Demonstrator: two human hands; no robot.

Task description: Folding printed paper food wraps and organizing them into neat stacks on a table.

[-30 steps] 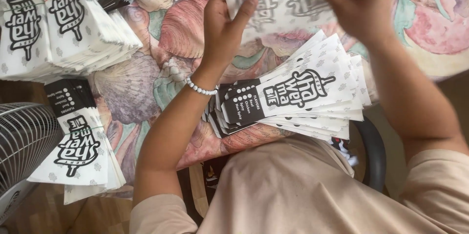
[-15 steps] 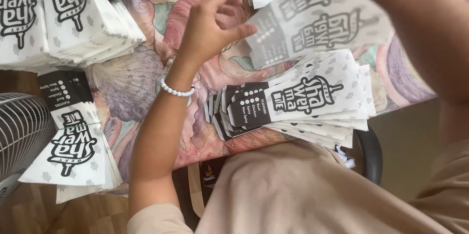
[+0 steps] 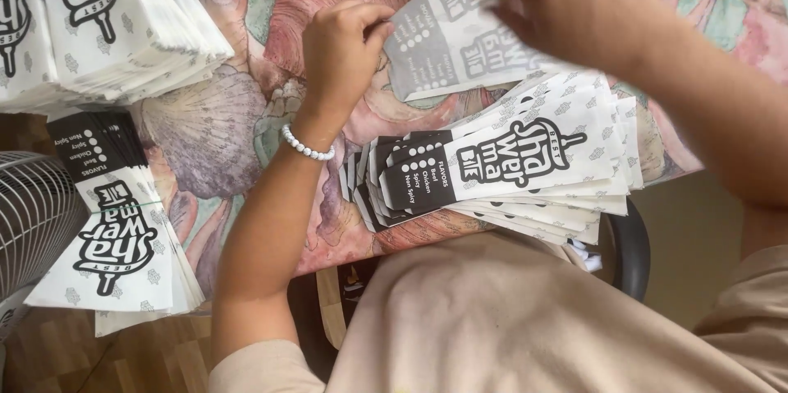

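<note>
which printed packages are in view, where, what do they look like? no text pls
Paper sleeve: pinched between left hand and right hand, top centre; flat, white, grey print showing through.
Fanned stack: table edge, centre; long white sleeves, black ends.
Tall pile: top left; white, black print.
Banded bundle: lower left, overhanging the table; white, black top.

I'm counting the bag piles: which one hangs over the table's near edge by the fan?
The small pile at lower left, beside the fan. Its end overhangs the table; the fanned pile lies before the person.
</note>
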